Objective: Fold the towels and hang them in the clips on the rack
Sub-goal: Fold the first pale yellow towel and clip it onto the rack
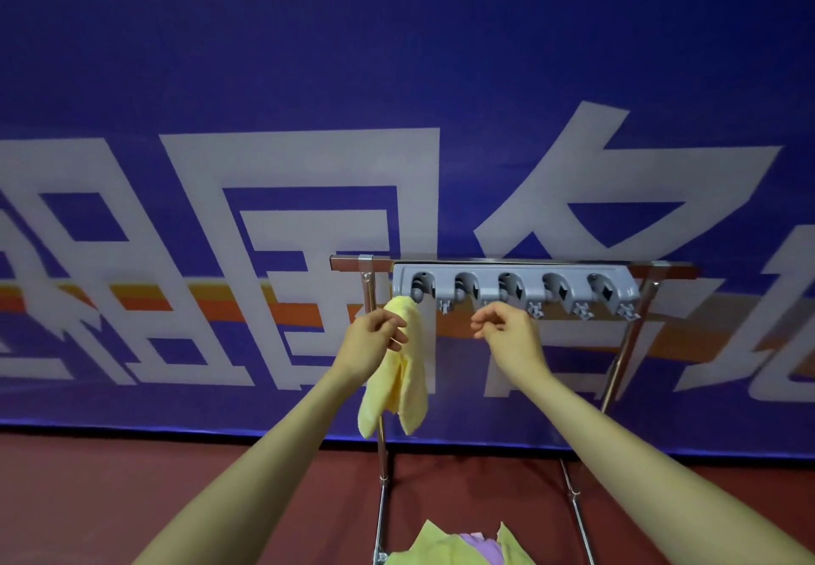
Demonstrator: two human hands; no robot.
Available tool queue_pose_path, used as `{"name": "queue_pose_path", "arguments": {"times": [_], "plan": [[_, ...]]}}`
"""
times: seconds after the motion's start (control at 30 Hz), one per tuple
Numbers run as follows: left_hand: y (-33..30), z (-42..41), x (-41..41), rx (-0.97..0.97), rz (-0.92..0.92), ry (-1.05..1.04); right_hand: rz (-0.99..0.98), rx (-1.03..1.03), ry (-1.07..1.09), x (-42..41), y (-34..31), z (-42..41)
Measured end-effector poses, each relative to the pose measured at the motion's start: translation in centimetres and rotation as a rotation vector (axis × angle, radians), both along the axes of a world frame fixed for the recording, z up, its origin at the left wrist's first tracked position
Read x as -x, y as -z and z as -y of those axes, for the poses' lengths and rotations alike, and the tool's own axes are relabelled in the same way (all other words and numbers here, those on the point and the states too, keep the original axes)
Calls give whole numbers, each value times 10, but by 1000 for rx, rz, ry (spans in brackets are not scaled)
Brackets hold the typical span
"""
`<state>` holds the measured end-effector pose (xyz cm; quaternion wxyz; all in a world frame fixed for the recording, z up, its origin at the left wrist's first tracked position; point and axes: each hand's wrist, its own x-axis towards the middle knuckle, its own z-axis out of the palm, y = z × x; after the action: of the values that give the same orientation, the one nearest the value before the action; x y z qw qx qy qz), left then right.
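Note:
A grey clip bar with several clips is fixed on a metal rack. A folded yellow towel hangs from the leftmost clip. My left hand is in front of the towel's upper part, fingers loosely curled and apart, with no clear grip on the cloth. Just under the bar's second and third clips, my right hand holds nothing, its fingers loosely bent. The other clips hold nothing.
A pile of yellow-green and purple towels lies at the bottom edge, between the rack's legs. A blue banner with large white characters stands close behind the rack. The floor is dark red.

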<state>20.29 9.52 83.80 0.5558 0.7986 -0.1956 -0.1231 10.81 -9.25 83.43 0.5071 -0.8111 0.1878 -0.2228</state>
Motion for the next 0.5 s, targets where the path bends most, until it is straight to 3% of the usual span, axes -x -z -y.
{"name": "queue_pose_path", "arguments": {"times": [0.5], "plan": [[19, 61, 159, 102, -124, -63, 14, -17, 0, 152, 10, 67]]}}
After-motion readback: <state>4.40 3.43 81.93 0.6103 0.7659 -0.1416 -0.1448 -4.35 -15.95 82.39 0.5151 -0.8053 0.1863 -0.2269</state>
